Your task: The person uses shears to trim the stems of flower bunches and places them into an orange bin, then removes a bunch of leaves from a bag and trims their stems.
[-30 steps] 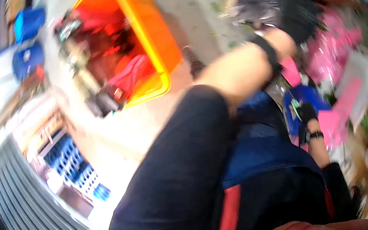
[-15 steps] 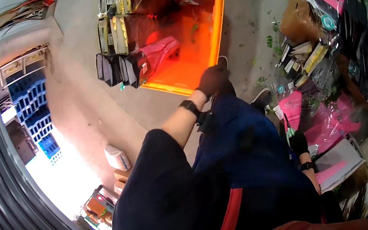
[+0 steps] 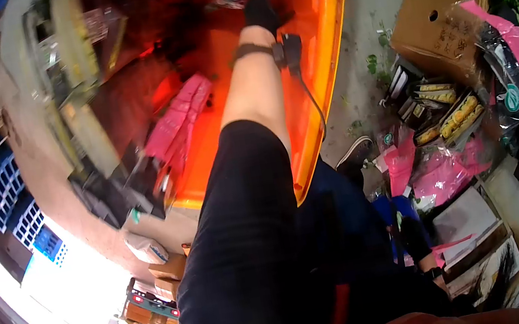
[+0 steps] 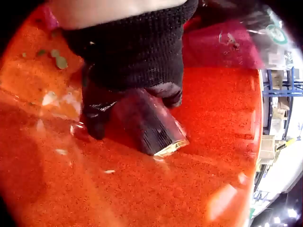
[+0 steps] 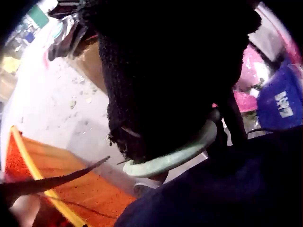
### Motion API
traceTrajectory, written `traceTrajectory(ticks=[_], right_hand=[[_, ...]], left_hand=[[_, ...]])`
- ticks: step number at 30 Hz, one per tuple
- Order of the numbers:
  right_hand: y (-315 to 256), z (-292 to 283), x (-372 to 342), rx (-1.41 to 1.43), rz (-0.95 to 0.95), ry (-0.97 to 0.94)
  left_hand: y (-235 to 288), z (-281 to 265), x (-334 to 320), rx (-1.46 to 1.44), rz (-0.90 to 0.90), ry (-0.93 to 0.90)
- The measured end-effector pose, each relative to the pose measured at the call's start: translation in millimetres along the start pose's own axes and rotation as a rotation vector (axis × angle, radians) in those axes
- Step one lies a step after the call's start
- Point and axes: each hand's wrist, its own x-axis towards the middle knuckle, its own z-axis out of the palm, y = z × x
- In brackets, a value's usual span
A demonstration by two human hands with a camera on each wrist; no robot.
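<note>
My left hand (image 3: 261, 7), in a black knit glove, reaches deep into an orange bin (image 3: 326, 106). In the left wrist view, its fingers and thumb straddle and grip a plastic-wrapped bundle (image 4: 156, 127) with dark ridged layers and a yellowish end, low over the bin floor. My gloved right hand (image 3: 415, 239) is down by my side, near a blue printed item (image 5: 281, 101). Close up in the right wrist view, it holds a tool by its pale green curved handle (image 5: 175, 161); the tool's working end is hidden.
Dark and yellow packs (image 3: 86, 108) and a pink plastic wrapper (image 3: 180, 117) lie along the bin's left side. Right of the bin are a cardboard box (image 3: 440, 8), clear-wrapped packs (image 3: 461, 118), pink plastic (image 3: 450, 171) and a white box (image 3: 465, 223). Scattered leaves (image 3: 372, 64) lie on the floor.
My left hand went from the pile on the right to the bin's near rim, then deep inside. My right hand stays low at my side with the tool. The head view has swung.
</note>
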Motion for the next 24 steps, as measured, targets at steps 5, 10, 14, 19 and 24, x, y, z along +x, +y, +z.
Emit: traceTrajectory(ticks=[5,10,14,19,24], right_hand=[[73,38,-21,0.119,0.186,0.085],[21,38,-9,0.618,0.408,0.033],[41,70,-7,0.486,0.289,0.068],[36,67,17,0.424,0.072,0.119],[-23,-12,47,0.177,-0.256,0.263]], left_hand=[[6,16,38,0.205,-0.203,0.02],[-4,29,38,0.256,-0.05,0.153],[-48,7,20,-0.926,-0.242,0.151],[25,-98,-52,-0.559,-0.528,0.173],[152,-205,-153,-1.427,-0.698,0.075]])
